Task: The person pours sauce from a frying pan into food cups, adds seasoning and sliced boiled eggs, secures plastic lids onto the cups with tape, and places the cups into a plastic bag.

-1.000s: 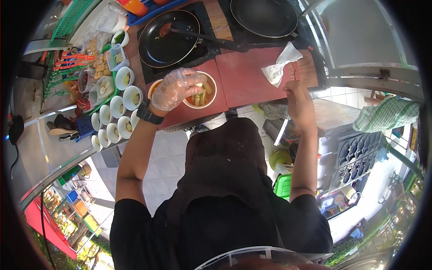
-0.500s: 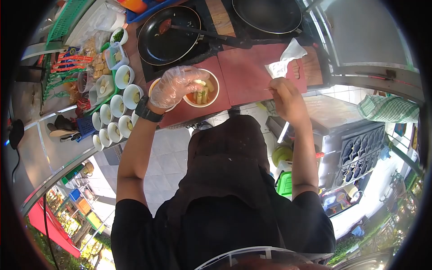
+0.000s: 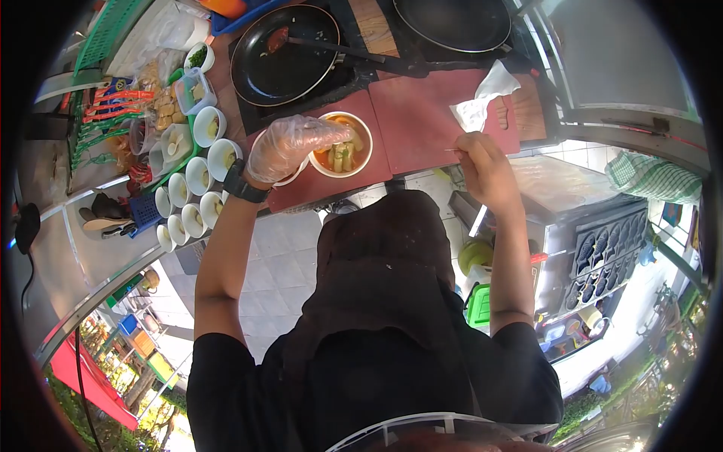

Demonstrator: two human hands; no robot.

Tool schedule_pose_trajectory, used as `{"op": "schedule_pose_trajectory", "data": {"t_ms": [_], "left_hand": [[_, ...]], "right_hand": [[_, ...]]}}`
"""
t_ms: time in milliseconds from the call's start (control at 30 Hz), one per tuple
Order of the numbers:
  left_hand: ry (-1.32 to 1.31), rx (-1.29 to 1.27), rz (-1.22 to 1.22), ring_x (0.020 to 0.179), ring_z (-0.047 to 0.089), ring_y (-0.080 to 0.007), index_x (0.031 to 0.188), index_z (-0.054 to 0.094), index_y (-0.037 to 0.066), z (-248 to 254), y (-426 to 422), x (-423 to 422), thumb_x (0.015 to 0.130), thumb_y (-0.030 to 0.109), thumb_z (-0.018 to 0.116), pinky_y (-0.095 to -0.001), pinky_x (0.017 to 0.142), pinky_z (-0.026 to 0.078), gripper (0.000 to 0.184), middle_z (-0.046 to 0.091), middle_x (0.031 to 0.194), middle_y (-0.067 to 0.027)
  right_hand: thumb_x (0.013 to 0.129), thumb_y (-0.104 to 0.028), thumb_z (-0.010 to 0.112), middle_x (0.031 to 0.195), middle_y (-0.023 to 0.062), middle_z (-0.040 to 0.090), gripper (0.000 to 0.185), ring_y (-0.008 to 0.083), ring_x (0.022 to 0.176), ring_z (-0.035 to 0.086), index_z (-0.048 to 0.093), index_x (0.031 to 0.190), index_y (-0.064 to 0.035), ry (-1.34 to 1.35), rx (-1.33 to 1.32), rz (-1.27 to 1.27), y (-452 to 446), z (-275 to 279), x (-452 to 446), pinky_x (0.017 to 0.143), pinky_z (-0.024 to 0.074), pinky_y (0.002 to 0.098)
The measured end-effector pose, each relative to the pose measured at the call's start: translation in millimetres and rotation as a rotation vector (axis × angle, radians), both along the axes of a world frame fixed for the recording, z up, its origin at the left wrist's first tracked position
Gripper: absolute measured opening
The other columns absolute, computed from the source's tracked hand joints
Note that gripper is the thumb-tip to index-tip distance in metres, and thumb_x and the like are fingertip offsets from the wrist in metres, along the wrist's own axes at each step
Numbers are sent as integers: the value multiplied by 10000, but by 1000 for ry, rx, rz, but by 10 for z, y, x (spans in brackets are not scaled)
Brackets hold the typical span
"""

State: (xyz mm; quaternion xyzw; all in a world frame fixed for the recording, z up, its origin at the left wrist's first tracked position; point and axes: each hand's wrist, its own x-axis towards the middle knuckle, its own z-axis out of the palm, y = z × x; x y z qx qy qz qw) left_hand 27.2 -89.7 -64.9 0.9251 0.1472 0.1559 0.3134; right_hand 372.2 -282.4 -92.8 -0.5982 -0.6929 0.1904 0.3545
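My left hand [image 3: 290, 149], in a clear plastic glove, reaches over a white bowl [image 3: 367, 161] of orange-red broth. Pale greenish rolled pieces [image 3: 341, 157] lie in that broth. The gloved fingers are pressed together above the bowl's upper part, and whatever they may hold is hidden. Under the same hand, a second white bowl [image 3: 292, 179] is mostly covered. My right hand [image 3: 482, 166] is bare and pinches a thin stick-like thing [image 3: 452, 149] at the board's front edge. A crumpled white paper or tissue [image 3: 482, 99] lies just beyond its fingers.
Red cutting boards [image 3: 418, 113] lie along the counter. Behind them are a frying pan [image 3: 260, 79] with a dark spatula [image 3: 339, 51] and another pan [image 3: 452, 22]. Several small white bowls [image 3: 197, 175] and ingredient containers [image 3: 194, 90] stand at the left. A fish-shaped mould iron [image 3: 602, 248] stands right.
My left hand's fingers have straightened across the upper part of the bowl, showing more of the rolled pieces below. My right hand keeps its pinch and has barely moved.
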Motion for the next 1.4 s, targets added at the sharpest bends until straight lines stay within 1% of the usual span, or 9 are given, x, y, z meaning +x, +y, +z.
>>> {"op": "schedule_pose_trajectory", "data": {"t_ms": [467, 733, 800, 900, 1067, 1133, 1267, 1333, 1400], "left_hand": [[21, 89, 50, 1133, 752, -254, 1266, 704, 76, -4, -19, 19, 975, 29, 681, -323, 957, 612, 295, 741, 1351, -101], [-59, -36, 111, 1144, 742, -317, 1226, 737, 11, -35, -39, -39, 1001, 74, 683, -376, 977, 599, 239, 748, 1315, -140], [-158, -172, 138, 1148, 743, -327, 1240, 730, 33, 212, 17, -67, 974, 86, 728, -387, 968, 600, 271, 760, 1282, -138], [-138, 227, 243, 1107, 745, -307, 1307, 706, 84, 1142, 175, -1, 872, 132, 842, -395, 930, 617, 458, 753, 1283, -109], [-78, 960, 430, 1087, 718, -310, 1303, 717, 133, 2637, 776, 123, 907, 93, 766, -423, 930, 586, 401, 762, 1188, -70], [27, 1209, 297, 1079, 713, -336, 1309, 704, 126, 3047, 1222, 309, 895, 105, 774, -437, 924, 586, 420, 756, 1156, -96], [221, 1038, 169, 1067, 722, -348, 1311, 689, 106, 3330, 1967, 674, 881, 134, 796, -446, 923, 586, 444, 743, 1205, -113], [705, 749, 229, 1020, 736, -314, 1271, 675, 87, 3511, 1954, 888, 911, 172, 782, -460, 904, 587, 386, 729, 1215, -121], [675, 706, 153, 984, 733, -273, 1250, 671, 89, 3527, 2040, 950, 918, 197, 786, -435, 877, 592, 368, 727, 1170, -110]], "right_hand": [[896, 42, 713, 1050, 125, 701, 228, 359, 989, 687, 657, 1097, -48, -10, -21, -16, -38, -7, -116, 863, 560, 446], [878, 59, 687, 1076, 163, 688, 273, 402, 1035, 672, 653, 1134, -28, -57, -28, 4, -90, -41, -94, 888, 545, 477], [880, 55, 677, 1122, 187, 687, 313, 424, 1065, 663, 654, 1183, -19, -69, 40, 27, -145, -187, -18, 908, 543, 490], [859, 73, 649, 1015, 165, 676, 266, 415, 989, 658, 692, 1100, -32, 45, 12, 9, -98, 41, -50, 854, 536, 498], [922, 41, 643, 956, 192, 656, 164, 433, 902, 644, 617, 1074, -16, 55, 65, -23, -88, 206, -93, 781, 521, 507], [924, 39, 649, 957, 192, 658, 162, 434, 899, 645, 617, 1072, -15, 51, 89, -18, -92, 194, -95, 780, 522, 507], [921, 44, 658, 949, 189, 662, 146, 434, 901, 655, 623, 1051, -13, 73, 109, -30, -110, 222, -132, 779, 526, 510], [916, 41, 671, 953, 189, 665, 144, 427, 904, 662, 632, 1044, -10, 92, 101, -59, -177, 186, -103, 777, 529, 503], [918, 41, 671, 950, 191, 662, 146, 429, 901, 660, 633, 1050, -8, 59, 114, -79, -243, 86, -38, 775, 529, 500]]}}
